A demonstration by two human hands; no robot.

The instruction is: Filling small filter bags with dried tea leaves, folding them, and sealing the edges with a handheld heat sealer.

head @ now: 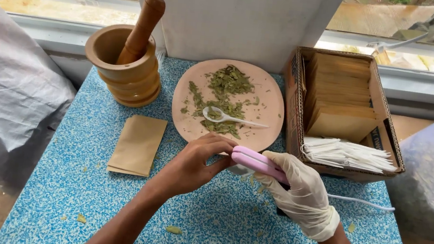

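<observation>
My right hand (pixel 303 193), in its pale glove, has its grip clamped around the pink sealer (pixel 258 163), fingers wrapped over the top so I can squeeze the bar down. My left hand (pixel 194 162) is bare; its grip is pinched together at the sealer's near end, thumb and fingers meeting on something I hold into its mouth. What that something is I cannot make out, as my own fingers and the pink bar cover it. The sealer hovers just in front of the round plate (pixel 270 103), low over the blue speckled counter (pixel 81 188), and its white cord (pixel 359 201) trails off to the right.

On the plate lie dried green leaves (pixel 226 85) with a white plastic spoon (pixel 223 117) resting in them, close enough to scoop from. Left of the plate a flat brown paper pouch (pixel 138 144) lies within reach, and behind it stands a wooden mortar (pixel 126 69) with its pestle (pixel 141 28) leaning inside. Right of the plate a cardboard box (pixel 296 109) holds stacked brown pouches (pixel 341 92) and a bundle of white sachets (pixel 348 154). Further right a clear bag is cut off by the frame; its contents are blurry.
</observation>
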